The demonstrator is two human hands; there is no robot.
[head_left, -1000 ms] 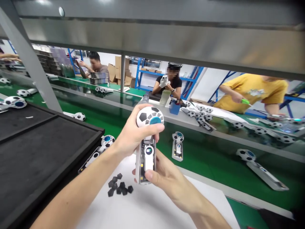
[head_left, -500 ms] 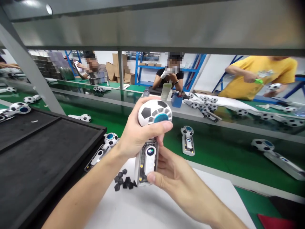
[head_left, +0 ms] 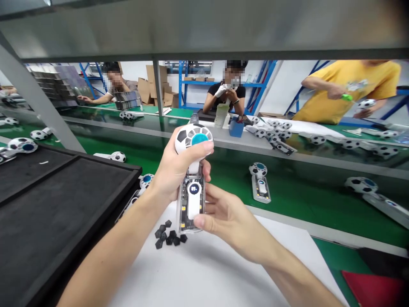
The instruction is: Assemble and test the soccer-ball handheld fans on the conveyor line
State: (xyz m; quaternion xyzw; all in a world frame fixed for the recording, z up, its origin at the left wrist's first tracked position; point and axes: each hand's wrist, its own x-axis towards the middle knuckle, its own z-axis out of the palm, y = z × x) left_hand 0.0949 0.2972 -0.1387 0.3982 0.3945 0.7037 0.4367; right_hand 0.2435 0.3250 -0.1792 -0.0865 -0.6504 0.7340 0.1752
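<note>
A handheld fan [head_left: 193, 204] with a black-and-white football-patterned head is held upright before me. Its head carries a blue disc amid grey vents, and a round display on the clear-cased handle reads 89. My left hand [head_left: 179, 166] is closed around the head and neck, its thumb across the front. At the handle's lower end, my right hand [head_left: 228, 217] grips from the right, thumb pressed on the white front strip. Beneath lie several small black pentagon pieces [head_left: 169, 235] on a white sheet [head_left: 179, 281].
On the green belt [head_left: 303, 209] lie more fans, including one upright fan [head_left: 260, 183]. A black foam-lined tray [head_left: 64, 213] stands at left, with a red item [head_left: 373, 288] at lower right. Co-workers sit or stand across the line. A metal shelf [head_left: 204, 38] hangs overhead.
The fan and both hands have shifted slightly left and up in view. The blue disc shows more fully, and the display has changed look. A co-worker at left has lowered an arm.
</note>
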